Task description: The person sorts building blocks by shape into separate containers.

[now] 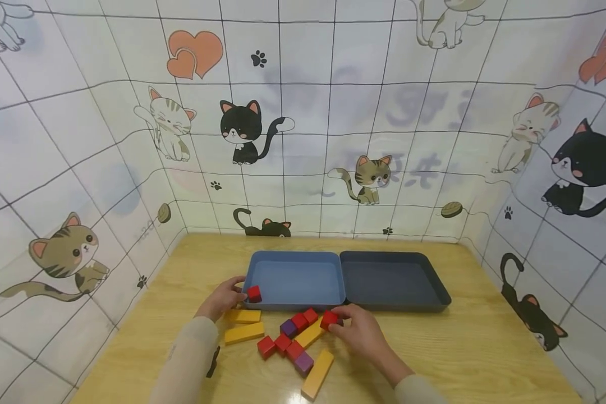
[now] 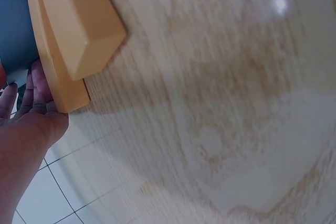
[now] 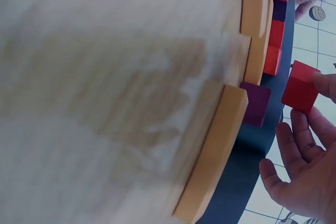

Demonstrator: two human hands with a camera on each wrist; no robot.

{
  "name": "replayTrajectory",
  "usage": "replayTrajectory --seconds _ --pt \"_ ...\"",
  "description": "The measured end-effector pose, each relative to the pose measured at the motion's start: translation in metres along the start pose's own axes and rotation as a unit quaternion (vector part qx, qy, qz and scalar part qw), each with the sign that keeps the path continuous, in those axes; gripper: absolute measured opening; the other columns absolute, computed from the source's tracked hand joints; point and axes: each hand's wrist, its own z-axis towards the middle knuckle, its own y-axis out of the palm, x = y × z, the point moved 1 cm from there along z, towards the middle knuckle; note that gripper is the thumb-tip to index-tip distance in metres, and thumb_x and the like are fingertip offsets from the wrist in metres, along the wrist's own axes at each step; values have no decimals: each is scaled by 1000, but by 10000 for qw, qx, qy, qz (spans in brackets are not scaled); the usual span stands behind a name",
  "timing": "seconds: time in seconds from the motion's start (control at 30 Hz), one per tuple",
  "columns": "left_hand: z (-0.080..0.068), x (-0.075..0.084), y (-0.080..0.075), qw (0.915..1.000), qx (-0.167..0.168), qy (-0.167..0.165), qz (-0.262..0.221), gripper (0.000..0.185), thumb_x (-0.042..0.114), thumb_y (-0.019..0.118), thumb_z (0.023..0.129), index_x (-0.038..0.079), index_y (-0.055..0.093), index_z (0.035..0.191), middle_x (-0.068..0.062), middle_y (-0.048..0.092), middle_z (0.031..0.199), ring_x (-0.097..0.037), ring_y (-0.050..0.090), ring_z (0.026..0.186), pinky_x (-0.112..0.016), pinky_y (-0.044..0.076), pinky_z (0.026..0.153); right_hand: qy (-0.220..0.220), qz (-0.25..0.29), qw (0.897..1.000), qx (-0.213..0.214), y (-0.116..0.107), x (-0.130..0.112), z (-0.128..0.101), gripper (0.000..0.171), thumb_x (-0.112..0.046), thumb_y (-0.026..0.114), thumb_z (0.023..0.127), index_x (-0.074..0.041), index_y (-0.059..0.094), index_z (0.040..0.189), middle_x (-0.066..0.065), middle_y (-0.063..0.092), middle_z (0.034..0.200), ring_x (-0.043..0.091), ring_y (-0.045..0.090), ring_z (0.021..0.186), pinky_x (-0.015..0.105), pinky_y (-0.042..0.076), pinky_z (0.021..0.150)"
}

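My right hand (image 1: 361, 334) pinches a red cube (image 3: 300, 87) between thumb and fingertips, raised over the front edge of the trays. A purple cube (image 3: 255, 103) lies under it beside a yellow block (image 3: 212, 156). At the blue tray's left front corner is my left hand (image 1: 224, 297), thumb and forefinger spread apart. Its fingertips are right at the left side of another red cube (image 1: 254, 294) in the blue tray (image 1: 303, 280). In the left wrist view, two yellow blocks (image 2: 84, 24) partly hide the fingers (image 2: 8, 100).
A dark grey tray (image 1: 391, 278) adjoins the blue tray's right side. Several red cubes (image 1: 266, 348), a second purple cube (image 1: 303, 364) and a yellow block (image 1: 318, 374) lie on the wooden table (image 1: 485, 359) in front. A cat-printed wall covering (image 1: 303, 112) surrounds the table's back and sides.
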Motion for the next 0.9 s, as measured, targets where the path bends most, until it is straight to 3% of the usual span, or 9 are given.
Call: replayTrajectory --seconds 0.17,0.53,0.77,0.9 --pt "-2 -2 1 9999 42 -81 104 54 2 58 95 2 42 147 -22 57 121 -28 55 94 -37 47 81 31 39 10000 -31 -3 0 8 26 -25 79 82 -13 75 105 0 69 103 26 63 102 49 50 90" --pt "-1 1 -2 9999 68 68 109 54 0 58 94 0 42 146 -25 57 122 -29 57 96 -39 48 82 64 61 9999 -71 -8 -4 21 28 -26 78 84 -12 75 109 1 68 105 25 61 99 48 49 90" --pt "-1 1 -3 9999 79 -73 93 54 2 58 95 4 44 147 -23 57 125 -29 56 98 -40 48 85 139 202 9997 -86 -15 -8 30 28 -23 77 85 -13 74 111 1 67 105 22 58 93 41 53 83" --pt "-2 2 -2 10000 34 21 52 55 1 59 95 1 43 147 -24 57 124 -29 57 97 -39 48 83 83 232 9996 -153 -18 -9 38 29 -23 77 86 -12 73 113 1 67 109 26 61 99 42 53 83"
